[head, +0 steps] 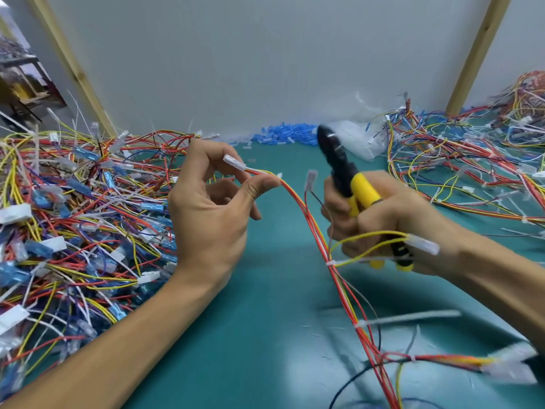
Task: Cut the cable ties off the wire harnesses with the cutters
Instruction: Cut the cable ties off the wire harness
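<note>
Fingers (262,184) pinch harness (298,199); cutters (363,188) gripped.

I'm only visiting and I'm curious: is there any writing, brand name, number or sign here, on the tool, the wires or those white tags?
No text can be read in this view.
Cutters in the right hand: no brand or number shows.
White tags in the wire pile: blank or too blurred to tell.
White connector on the wire harness pinched by the left hand: no marking shows.
</note>
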Action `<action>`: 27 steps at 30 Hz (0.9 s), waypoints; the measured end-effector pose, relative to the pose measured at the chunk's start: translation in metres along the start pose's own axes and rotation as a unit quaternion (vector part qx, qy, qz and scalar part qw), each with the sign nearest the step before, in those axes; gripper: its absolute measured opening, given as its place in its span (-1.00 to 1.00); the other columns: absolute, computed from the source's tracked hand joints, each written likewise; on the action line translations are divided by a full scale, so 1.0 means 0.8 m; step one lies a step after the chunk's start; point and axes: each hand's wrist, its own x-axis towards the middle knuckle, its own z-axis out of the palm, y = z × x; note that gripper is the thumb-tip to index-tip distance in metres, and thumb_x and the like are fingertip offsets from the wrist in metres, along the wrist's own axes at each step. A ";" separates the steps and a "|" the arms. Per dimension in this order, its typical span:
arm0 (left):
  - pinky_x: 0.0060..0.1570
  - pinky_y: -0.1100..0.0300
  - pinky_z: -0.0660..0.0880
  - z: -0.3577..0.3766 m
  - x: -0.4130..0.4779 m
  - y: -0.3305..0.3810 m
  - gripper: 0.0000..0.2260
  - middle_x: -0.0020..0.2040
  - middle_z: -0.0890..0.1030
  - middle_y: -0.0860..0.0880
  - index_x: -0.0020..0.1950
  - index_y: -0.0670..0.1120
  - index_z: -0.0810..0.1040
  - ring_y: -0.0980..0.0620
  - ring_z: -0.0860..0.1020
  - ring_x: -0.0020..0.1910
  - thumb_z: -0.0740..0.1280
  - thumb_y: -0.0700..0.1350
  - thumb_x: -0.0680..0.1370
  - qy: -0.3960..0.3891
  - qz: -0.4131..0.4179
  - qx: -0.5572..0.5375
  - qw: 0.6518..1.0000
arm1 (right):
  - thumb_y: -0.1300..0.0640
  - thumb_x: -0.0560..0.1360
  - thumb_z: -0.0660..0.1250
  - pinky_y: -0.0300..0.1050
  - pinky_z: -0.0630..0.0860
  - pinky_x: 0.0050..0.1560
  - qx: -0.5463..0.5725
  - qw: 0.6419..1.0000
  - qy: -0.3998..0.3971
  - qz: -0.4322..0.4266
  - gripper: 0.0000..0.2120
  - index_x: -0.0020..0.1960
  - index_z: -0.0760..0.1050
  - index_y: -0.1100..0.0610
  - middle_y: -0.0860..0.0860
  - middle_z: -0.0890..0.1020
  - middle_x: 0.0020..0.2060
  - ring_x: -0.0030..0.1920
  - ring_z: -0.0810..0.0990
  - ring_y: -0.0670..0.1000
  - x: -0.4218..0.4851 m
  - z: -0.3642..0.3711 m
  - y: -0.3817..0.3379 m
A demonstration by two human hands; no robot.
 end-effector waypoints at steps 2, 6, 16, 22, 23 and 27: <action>-0.50 0.18 0.42 -0.002 0.002 -0.003 -0.65 -0.15 0.55 -0.23 0.00 -0.12 0.41 -0.14 0.56 -0.51 0.59 -0.20 0.47 0.010 -0.005 0.000 1.000 | 0.42 0.16 0.19 -0.19 0.18 -0.42 0.057 0.998 0.020 0.007 -0.83 -0.27 0.39 0.26 0.14 0.33 -0.42 -0.46 0.20 -0.02 0.000 -0.002 -0.002; -0.51 0.24 0.41 -0.006 0.006 -0.009 -0.64 -0.13 0.55 -0.25 0.01 -0.10 0.39 -0.18 0.57 -0.50 0.58 -0.20 0.48 0.040 -0.019 0.019 0.999 | 0.25 0.34 0.39 -0.23 0.21 -0.44 0.049 0.998 0.018 0.022 -0.80 -0.10 0.51 0.33 0.35 0.58 -0.27 -0.52 0.26 -0.02 -0.003 -0.007 -0.001; -0.50 0.26 0.44 -0.003 0.002 -0.016 -0.56 -0.10 0.67 -0.07 0.17 -0.03 0.32 -0.12 0.66 -0.44 0.56 -0.18 0.51 -0.033 -0.121 0.082 0.989 | 0.39 0.18 0.18 -0.16 0.42 -0.46 0.034 0.998 0.051 -0.024 -0.66 -0.06 0.49 0.35 0.26 0.56 -0.31 -0.44 0.51 0.11 -0.001 -0.011 0.017; -0.60 0.29 0.31 0.006 -0.016 -0.004 -0.81 -0.35 0.67 -0.14 -0.15 -0.12 0.56 -0.20 0.56 -0.59 0.42 -0.01 0.52 -0.240 -0.235 0.055 0.940 | 0.31 0.23 0.17 -0.15 0.40 -0.43 0.075 0.990 0.103 -0.068 -0.72 -0.07 0.46 0.30 0.20 0.55 -0.33 -0.42 0.47 0.10 -0.002 -0.013 0.012; -0.60 0.29 0.31 0.008 -0.020 0.000 -0.81 -0.33 0.69 -0.16 -0.14 -0.14 0.58 -0.17 0.57 -0.56 0.39 -0.01 0.51 -0.304 -0.270 0.022 0.913 | 0.32 0.24 0.17 -0.13 0.40 -0.41 0.077 0.989 0.103 -0.078 -0.72 -0.07 0.47 0.30 0.20 0.56 -0.32 -0.42 0.47 0.11 -0.001 -0.012 0.013; -0.55 0.23 0.43 0.010 -0.029 0.011 -0.74 -0.22 0.70 -0.23 -0.02 -0.41 0.54 -0.15 0.66 -0.38 0.30 -0.17 0.53 -0.444 -0.349 -0.114 0.818 | 0.36 0.23 0.16 -0.14 0.40 -0.44 0.082 0.985 0.104 -0.110 -0.72 -0.08 0.47 0.31 0.25 0.55 -0.32 -0.41 0.46 0.13 0.002 -0.007 0.016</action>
